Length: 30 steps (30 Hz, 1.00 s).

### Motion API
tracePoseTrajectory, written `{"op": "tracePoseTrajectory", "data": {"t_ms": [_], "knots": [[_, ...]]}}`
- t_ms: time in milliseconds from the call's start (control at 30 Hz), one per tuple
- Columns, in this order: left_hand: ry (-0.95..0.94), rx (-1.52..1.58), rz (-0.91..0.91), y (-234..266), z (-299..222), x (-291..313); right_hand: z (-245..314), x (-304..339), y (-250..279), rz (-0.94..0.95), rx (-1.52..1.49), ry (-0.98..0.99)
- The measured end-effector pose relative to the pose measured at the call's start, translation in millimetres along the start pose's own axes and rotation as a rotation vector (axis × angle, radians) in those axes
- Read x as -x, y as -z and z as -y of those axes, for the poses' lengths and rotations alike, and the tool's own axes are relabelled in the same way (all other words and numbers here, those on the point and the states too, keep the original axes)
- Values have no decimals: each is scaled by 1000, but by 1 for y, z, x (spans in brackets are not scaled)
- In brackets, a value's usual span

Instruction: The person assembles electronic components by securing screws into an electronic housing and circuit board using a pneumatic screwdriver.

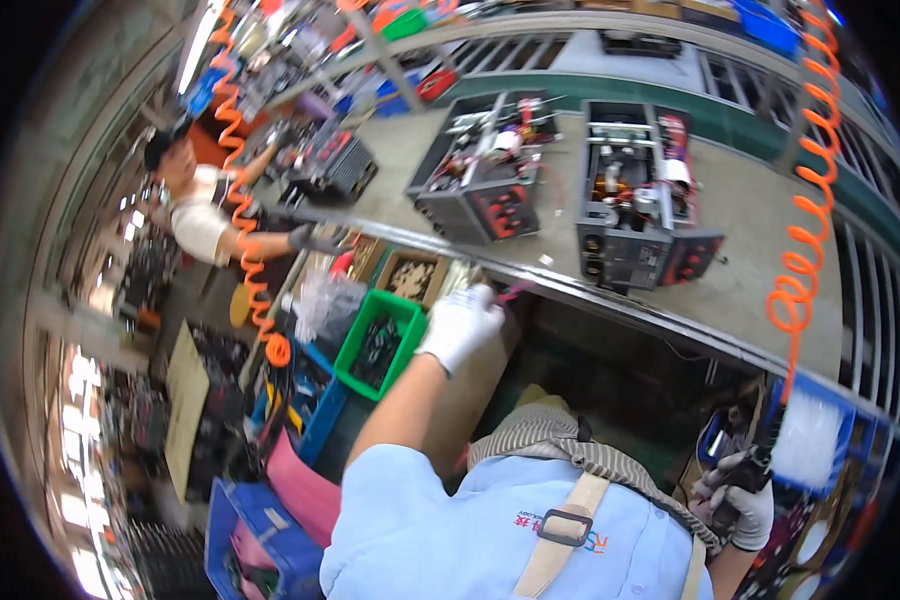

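My left hand (465,325), in a white glove, reaches out to the bench's front edge beside the small parts boxes. Its fingers are curled together. A magenta strip (515,291) shows by the fingertips, but what they grip is too blurred to make out. At the lower right, my right hand (748,500), also gloved, is closed around a black air screwdriver (760,457) at the end of an orange coiled hose (792,300). On the bench stand two opened grey metal units, one in the middle (475,205) and one to its right (620,250), with boards and wires exposed.
A green bin (410,318) of dark parts and a cardboard box (438,268) of small pieces sit left of the bench edge. A blue tray (838,440) is at right. Another person (202,220) works at far left by a third unit (340,165); another coiled hose (238,200) hangs there.
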<state>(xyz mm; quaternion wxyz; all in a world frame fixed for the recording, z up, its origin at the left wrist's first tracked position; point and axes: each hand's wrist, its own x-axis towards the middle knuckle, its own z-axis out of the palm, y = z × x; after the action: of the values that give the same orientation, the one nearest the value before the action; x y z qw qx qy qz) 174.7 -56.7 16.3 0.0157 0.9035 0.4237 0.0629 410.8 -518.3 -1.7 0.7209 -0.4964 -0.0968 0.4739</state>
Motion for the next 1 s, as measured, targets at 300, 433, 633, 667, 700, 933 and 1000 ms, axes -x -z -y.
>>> {"op": "tracePoseTrajectory", "data": {"t_ms": [300, 433, 633, 667, 700, 933, 1000], "knots": [[426, -222, -112, 44, 290, -50, 46, -148, -92, -179, 207, 470], [555, -180, -147, 47, 347, -80, 78, -207, -148, -196, 35, 628], [638, -65, -185, 20, 406, -117, 120, -287, -208, -190, -178, 713], [667, -29, -187, 17, 408, -121, 127, -300, -207, -46, -240, 676], [706, 17, -224, 16, 411, -127, 131, -315, -208, 38, -271, 663], [798, -114, -300, 25, 398, -138, 169, -426, -248, 327, -296, 602], [829, -149, -345, 30, 392, -146, 174, -459, -270, 293, -333, 596]]}}
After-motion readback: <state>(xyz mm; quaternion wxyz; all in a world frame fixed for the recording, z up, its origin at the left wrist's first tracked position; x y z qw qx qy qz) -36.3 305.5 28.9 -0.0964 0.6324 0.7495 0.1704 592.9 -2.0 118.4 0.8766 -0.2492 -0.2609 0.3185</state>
